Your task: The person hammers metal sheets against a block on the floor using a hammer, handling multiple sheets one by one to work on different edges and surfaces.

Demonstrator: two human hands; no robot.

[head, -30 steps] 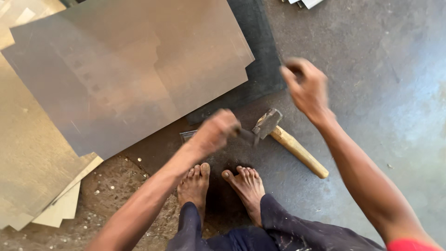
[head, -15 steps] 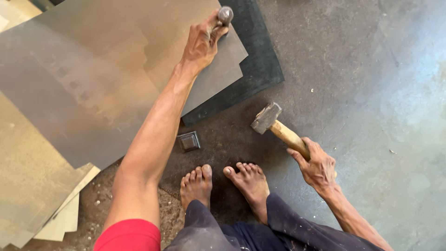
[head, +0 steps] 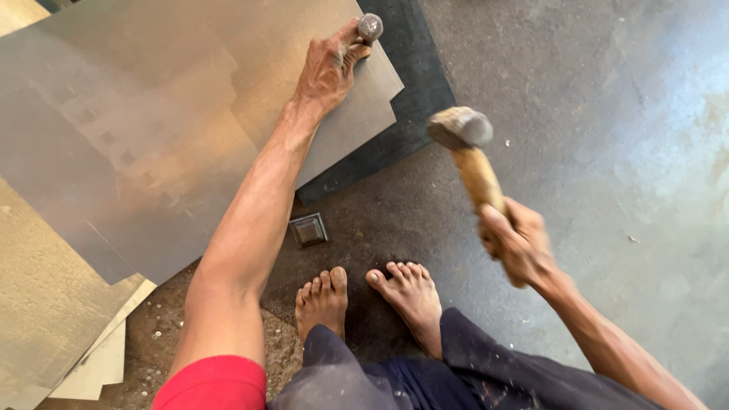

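Sheet (head: 152,137): dull grey-bronze, faint square marks. Mat (head: 414,83): black. Floor (head: 607,114): mottled grey. Hammer (head: 474,163): grey head, tan wooden handle. Punch (head: 370,27): grey. Sleeve (head: 213,383): red. Trousers (head: 395,380): dark navy, speckled.

Looks like a small sheet-metal workshop, floor-level setup. Big cut metal sheets (head: 152,129) lie stacked on a bare, stained concrete floor (head: 607,152), a dark rubber mat (head: 414,83) sticks out from under them, and offcuts (head: 91,364) pile up just beside the stack.
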